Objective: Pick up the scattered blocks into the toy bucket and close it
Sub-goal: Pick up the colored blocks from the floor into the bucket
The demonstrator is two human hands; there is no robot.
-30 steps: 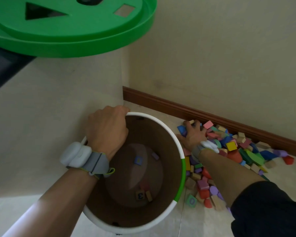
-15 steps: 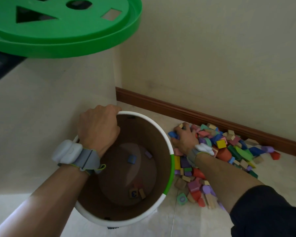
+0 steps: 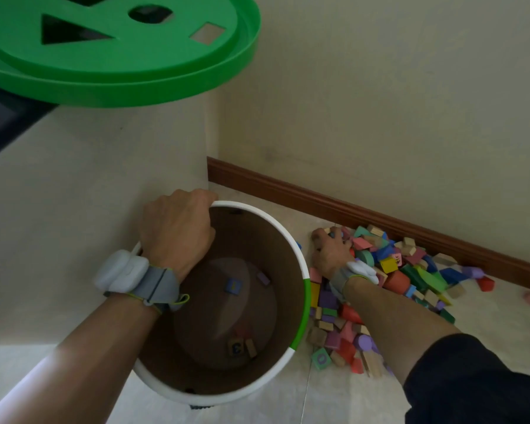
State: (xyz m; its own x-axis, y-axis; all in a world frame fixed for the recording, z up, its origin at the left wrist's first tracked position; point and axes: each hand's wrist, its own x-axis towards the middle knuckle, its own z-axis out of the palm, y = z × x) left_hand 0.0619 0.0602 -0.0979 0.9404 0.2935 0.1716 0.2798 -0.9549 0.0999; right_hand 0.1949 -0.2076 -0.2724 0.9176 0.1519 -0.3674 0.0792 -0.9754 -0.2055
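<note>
Most blocks [image 3: 389,270] lie piled under and beyond your right hand [image 3: 329,255], whose fingers curl down into them, gathering a handful. Your left hand [image 3: 178,231] grips the bucket [image 3: 300,261] rim. Next, lift the handful over that rim and drop it inside.

One bucket [image 3: 300,264], one green lid [image 3: 135,71], two hands, dozens of scattered blocks [image 3: 389,289], four blocks inside

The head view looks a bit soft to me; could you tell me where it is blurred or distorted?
Head view: the right hand in the blocks is motion-smeared; the bucket interior is dim; wide-angle distortion bends the baseboard.
</note>
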